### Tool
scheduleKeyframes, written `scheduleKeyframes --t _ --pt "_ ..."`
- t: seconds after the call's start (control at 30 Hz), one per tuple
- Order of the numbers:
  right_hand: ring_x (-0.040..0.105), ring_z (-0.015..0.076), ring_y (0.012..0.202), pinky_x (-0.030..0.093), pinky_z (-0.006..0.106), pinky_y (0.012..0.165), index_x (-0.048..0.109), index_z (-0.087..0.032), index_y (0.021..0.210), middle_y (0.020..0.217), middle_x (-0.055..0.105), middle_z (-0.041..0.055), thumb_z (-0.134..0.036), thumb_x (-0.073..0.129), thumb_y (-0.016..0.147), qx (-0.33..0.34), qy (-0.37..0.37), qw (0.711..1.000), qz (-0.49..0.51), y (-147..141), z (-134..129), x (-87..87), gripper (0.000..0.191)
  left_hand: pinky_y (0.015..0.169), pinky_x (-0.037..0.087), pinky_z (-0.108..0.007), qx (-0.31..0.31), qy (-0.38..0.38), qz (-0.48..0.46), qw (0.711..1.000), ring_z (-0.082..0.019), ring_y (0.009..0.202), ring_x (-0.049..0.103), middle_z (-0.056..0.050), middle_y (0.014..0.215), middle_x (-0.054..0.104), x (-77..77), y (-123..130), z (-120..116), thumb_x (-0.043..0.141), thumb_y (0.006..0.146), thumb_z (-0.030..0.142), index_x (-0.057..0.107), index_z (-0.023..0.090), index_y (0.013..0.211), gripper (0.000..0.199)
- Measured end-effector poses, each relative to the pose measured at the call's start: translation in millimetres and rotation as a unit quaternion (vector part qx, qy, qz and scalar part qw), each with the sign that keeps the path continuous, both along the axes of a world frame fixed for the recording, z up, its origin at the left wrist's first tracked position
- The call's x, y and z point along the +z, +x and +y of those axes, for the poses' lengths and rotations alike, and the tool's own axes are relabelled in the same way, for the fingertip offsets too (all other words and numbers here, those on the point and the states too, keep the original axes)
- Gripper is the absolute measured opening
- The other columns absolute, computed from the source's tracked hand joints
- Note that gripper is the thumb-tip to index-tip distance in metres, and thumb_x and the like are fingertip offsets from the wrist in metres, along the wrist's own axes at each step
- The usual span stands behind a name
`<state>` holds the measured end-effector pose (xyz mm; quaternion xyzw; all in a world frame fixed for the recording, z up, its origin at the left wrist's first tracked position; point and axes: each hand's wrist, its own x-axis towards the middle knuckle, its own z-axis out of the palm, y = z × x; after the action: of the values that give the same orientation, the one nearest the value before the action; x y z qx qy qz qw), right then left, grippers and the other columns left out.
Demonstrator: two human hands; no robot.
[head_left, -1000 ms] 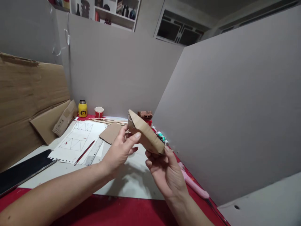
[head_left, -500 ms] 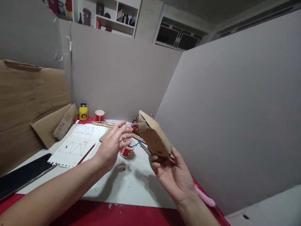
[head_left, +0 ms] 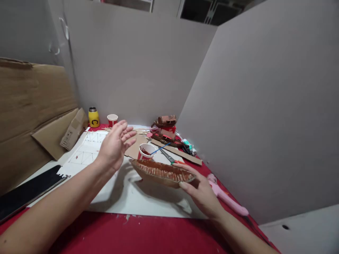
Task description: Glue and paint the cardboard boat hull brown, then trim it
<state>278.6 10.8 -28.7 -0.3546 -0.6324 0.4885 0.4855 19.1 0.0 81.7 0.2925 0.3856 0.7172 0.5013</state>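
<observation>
My right hand (head_left: 202,190) grips one end of a boat-shaped cardboard piece (head_left: 161,173), fingers behind it and thumb in front. Its reddish-brown, ridged inside shows, and it hangs low over the white sheet (head_left: 132,203). My left hand (head_left: 115,144) is raised to the left, fingers spread, with nothing in it. Just behind the cardboard piece stands a paper cup (head_left: 143,152) with brown stuff and a blue stick (head_left: 161,147) in it. Scissors (head_left: 167,155) lie right of the cup.
Drawn paper (head_left: 82,157) and a black phone or tablet (head_left: 29,194) lie left, below leaning cardboard (head_left: 31,113). A yellow bottle (head_left: 93,118), second cup (head_left: 112,120) and brown model (head_left: 166,121) stand behind. A pink tool (head_left: 230,201) lies right.
My right hand has lowered the cardboard piece and turned it, so its brown inside now shows. My left hand has moved slightly left, still empty. The view has tilted down.
</observation>
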Motion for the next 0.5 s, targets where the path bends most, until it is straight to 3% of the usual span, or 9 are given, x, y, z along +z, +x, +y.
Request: scheduleKeyframes --t 0.17,0.33,0.5 --pt "0.069 0.0294 0.102 0.050 0.047 0.098 0.076 -0.026 0.109 0.108 0.076 0.0061 -0.026 0.090 0.056 0.042 0.025 0.994 -0.093 -6.9 -5.2 -10.2 0.054 0.087 0.054 -0.034 0.015 0.007 0.022 1.000 -0.023 0.105 0.065 -0.013 0.115 0.063 3.5 -6.0 3.1 0.056 0.090 0.024 0.058 0.017 0.107 0.019" --pt "0.070 0.0287 0.104 0.052 0.048 0.098 0.074 -0.026 0.116 0.116 0.075 0.0068 -0.024 0.089 0.054 0.076 0.033 0.989 -0.126 -6.1 -3.8 -12.2 0.063 0.094 0.052 -0.037 0.014 -0.010 0.047 0.999 -0.026 0.113 0.064 -0.013 0.115 0.065 -0.6 -8.2 9.3 0.057 0.088 0.024 0.060 0.017 0.105 0.019" --pt "0.068 0.0283 0.108 0.050 0.050 0.100 0.068 -0.028 0.124 0.118 0.074 0.0064 -0.023 0.089 0.057 0.045 0.065 0.992 -0.094 6.8 -4.1 -6.4 0.071 0.097 0.051 -0.039 0.018 -0.015 0.083 0.996 -0.025 0.113 0.064 -0.012 0.113 0.066 -3.5 -12.0 19.7 0.065 0.082 0.022 0.060 0.019 0.099 0.018"
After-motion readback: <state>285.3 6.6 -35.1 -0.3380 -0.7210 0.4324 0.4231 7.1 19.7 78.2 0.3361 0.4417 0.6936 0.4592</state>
